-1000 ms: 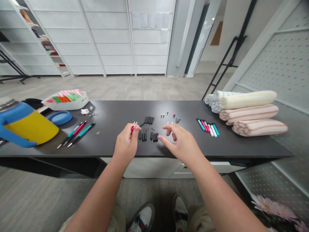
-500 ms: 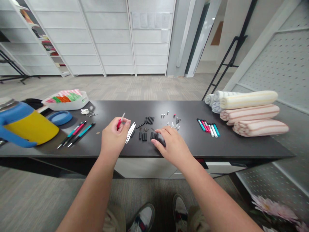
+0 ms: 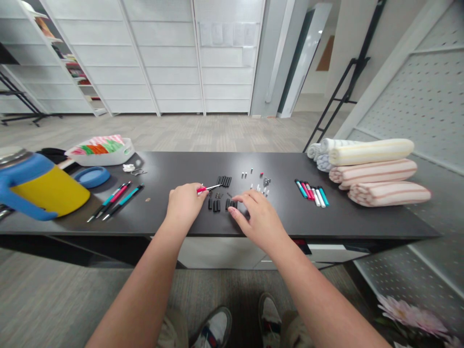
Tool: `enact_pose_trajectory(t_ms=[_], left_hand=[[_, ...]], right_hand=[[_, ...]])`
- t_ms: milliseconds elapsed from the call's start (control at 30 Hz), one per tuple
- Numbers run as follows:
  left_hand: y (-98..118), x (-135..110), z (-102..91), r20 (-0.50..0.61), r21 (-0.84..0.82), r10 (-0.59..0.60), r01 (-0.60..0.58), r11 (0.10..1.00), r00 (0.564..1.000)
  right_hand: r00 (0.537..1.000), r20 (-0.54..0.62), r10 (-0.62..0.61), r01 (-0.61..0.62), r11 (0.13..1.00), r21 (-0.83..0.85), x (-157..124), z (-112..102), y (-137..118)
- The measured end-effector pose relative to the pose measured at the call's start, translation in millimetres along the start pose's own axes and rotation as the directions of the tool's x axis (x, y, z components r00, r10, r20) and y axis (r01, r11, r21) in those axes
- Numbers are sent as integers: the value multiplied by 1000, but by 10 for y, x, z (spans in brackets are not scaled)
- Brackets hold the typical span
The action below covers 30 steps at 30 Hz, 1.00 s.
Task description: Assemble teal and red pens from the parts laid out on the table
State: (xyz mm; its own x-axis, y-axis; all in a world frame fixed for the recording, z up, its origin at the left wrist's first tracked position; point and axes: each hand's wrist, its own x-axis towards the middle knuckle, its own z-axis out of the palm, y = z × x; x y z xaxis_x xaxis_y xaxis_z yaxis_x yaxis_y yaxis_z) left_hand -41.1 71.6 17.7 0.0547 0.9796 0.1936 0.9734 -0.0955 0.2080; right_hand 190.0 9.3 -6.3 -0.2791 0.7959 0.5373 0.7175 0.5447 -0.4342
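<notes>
My left hand is closed on a red pen barrel, with a thin light shaft and dark tip pointing right toward a row of black pen pieces. My right hand rests low over the table, thumb and forefinger apart beside short black rubber grips. I cannot tell whether it touches them. Between the hands lie more black grips and small springs. Beyond my right hand are small white pen parts, metal tips and a little red piece. The white refills are hidden by my left hand.
Teal, red and white barrels lie to the right, near rolled towels. On the left are whole pens, a yellow and blue jug, a blue lid and a white basket. The dark table's front edge is close.
My left hand has moved right and lowered, now over where the white refills lay. The red barrel has turned from upright to pointing right. My right hand has stayed almost still.
</notes>
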Motion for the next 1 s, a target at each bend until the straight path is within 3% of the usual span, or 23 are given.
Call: enact_pose_trajectory(t_ms=[800, 900, 1000], left_hand=[[49, -7, -5, 15, 49, 37, -37, 998, 999], [32, -26, -23, -73, -23, 51, -53, 998, 996], [74, -87, -64, -171, -273, 71, -117, 955, 983]], right_hand=[[1000, -16, -8, 9, 1000, 23, 4, -16, 13], [1000, -25, 2, -1, 999, 39, 12, -31, 17], [998, -51, 31, -26, 995, 93, 22, -48, 28]])
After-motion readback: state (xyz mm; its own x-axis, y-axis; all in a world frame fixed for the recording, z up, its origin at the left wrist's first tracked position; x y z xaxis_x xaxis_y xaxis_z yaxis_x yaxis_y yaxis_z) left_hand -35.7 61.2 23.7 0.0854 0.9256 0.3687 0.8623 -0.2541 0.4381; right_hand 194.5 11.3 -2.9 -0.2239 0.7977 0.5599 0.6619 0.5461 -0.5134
